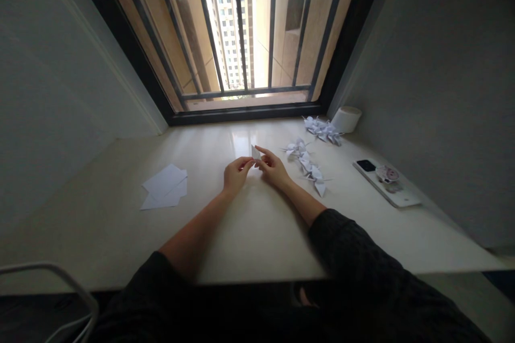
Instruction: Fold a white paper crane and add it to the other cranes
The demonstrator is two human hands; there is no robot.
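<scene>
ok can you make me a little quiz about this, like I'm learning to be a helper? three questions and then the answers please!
1. True or false: the flat white sheets lie on the left hand's side, and the folded shapes lie on the right hand's side.

2. Which thing has a round pinkish piece on its back?
A) the window frame
B) the phone
C) the flat white sheets

3. Fill in the missing word: both hands have their fingers on one small folded piece of white ____.

Key: 1 true; 2 B; 3 paper
</scene>
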